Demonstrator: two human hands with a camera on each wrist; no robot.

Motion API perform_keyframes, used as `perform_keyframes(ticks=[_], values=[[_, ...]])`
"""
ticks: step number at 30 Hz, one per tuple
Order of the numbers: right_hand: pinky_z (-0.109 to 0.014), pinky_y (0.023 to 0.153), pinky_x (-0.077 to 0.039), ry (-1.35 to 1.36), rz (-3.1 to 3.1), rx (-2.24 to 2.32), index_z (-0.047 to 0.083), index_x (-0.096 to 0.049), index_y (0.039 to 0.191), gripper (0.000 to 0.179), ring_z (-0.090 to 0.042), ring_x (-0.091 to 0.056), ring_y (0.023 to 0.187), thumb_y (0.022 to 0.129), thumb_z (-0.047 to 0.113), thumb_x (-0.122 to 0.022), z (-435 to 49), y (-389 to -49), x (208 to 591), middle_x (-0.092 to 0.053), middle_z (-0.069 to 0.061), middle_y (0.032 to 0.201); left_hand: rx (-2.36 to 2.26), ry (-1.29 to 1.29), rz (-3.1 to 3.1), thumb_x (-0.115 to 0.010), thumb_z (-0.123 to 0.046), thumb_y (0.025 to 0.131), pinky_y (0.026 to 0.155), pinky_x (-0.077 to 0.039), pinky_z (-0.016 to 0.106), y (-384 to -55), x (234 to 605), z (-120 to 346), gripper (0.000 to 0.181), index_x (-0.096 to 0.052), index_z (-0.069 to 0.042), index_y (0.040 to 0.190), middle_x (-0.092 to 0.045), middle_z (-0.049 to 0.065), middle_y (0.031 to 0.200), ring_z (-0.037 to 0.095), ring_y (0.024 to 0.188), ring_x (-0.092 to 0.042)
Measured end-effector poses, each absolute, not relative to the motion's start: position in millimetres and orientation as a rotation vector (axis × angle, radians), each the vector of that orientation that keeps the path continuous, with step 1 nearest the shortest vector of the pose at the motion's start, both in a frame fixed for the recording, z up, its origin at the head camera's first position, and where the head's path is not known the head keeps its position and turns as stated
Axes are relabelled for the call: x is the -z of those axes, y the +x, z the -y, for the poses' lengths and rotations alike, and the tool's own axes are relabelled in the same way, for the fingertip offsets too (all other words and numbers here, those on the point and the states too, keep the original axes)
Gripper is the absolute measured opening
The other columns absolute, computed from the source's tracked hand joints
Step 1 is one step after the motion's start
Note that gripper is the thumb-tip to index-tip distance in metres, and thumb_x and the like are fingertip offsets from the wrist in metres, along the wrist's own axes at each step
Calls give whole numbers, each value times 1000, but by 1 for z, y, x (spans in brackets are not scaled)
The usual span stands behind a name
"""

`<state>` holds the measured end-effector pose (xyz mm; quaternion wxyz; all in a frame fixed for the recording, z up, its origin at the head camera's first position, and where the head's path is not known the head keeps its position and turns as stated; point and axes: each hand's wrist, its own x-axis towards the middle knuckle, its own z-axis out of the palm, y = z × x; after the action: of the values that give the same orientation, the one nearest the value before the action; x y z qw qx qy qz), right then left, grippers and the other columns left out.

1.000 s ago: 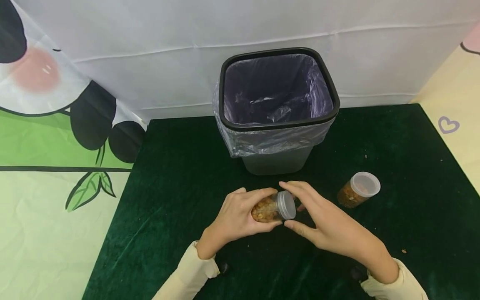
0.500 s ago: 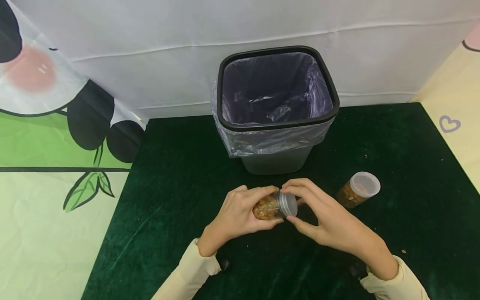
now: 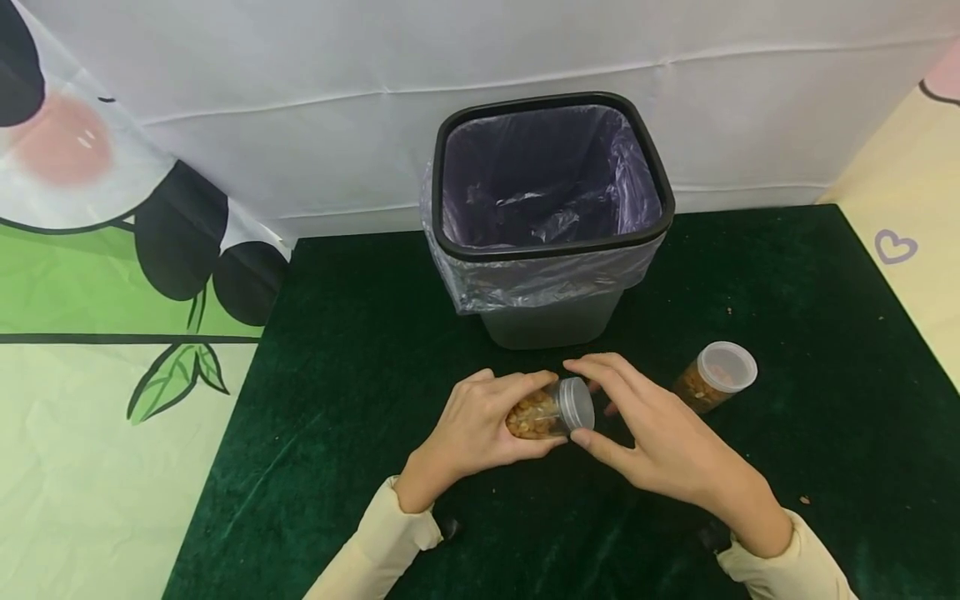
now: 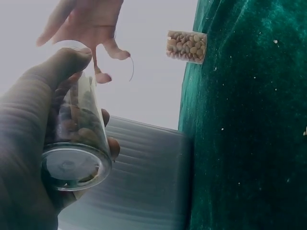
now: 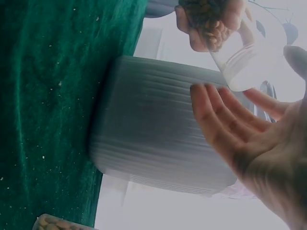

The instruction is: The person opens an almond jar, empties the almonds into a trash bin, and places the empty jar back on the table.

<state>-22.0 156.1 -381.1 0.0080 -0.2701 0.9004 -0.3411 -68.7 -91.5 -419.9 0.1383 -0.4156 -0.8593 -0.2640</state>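
Observation:
A clear plastic jar (image 3: 533, 416) of small tan pieces like nuts or beans lies tilted in my left hand (image 3: 472, 429), its round base turned toward the camera in the left wrist view. My left fingers and thumb curl round the jar's body. The translucent screw lid (image 3: 576, 403) points to the right. Around that lid my right hand (image 3: 660, 442) is spread, thumb tip right at its lower edge and fingers lifted off the top. In the right wrist view those right fingers (image 5: 218, 112) are loosely bent with nothing gripped between them.
A grey bin (image 3: 555, 321) with a black rim and a purple-tinted liner stands behind the hands. A second lidded jar (image 3: 697, 387) of similar pieces stands to the right on the dark green cloth (image 3: 337, 333). Small crumbs lie scattered; a white sheet (image 3: 300, 67) hangs at the back.
My right fingers closed onto the lid half a second ago and have since spread off it again. The left hand still holds the jar, shifted very slightly right since the earliest frame.

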Motion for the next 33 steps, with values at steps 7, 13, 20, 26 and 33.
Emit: perform_keyframes(ticks=[7, 13, 20, 26, 33], values=[[-18, 69, -54, -828, -2741, 1170, 28, -41, 142, 56, 1, -58, 90, 93, 39, -67, -155, -22, 385, -54, 15, 123, 766, -1228, 2498, -75, -57, 78, 60, -37, 15, -68, 419, 92, 62, -60, -23, 128, -74, -8, 107, 1, 76, -61], [-24, 86, -56, -956, -2691, 1202, 24, -39, 144, 65, -1, -53, 114, 89, 22, -74, -156, -22, 385, -47, 10, 139, 779, -1242, 2546, -74, -56, 80, 66, -47, 17, -68, 419, 94, 63, -57, -24, 131, -72, -7, 110, 2, 82, -64], [-26, 96, -53, -1029, -2752, 1121, 24, -33, 149, 76, -5, -50, 122, 86, 20, -76, -158, -19, 386, -37, 2, 149, 791, -1253, 2549, -74, -55, 81, 71, -53, 20, -68, 419, 93, 64, -57, -23, 133, -72, -6, 112, 4, 84, -65], [-25, 77, -55, -837, -2880, 972, 35, -24, 153, 77, 0, -57, 98, 90, 48, -67, -156, -17, 385, -41, 9, 145, 764, -1248, 2545, -72, -59, 81, 68, -53, 17, -67, 418, 92, 63, -57, -26, 132, -71, -8, 103, 2, 77, -64], [-15, 56, -42, -758, -2958, 883, 32, -39, 146, 66, 5, -47, 64, 90, 58, -62, -154, -17, 388, -57, 14, 100, 734, -1236, 2542, -70, -62, 81, 64, -53, 15, -66, 418, 92, 64, -57, -27, 132, -70, -9, 98, 3, 75, -63]])
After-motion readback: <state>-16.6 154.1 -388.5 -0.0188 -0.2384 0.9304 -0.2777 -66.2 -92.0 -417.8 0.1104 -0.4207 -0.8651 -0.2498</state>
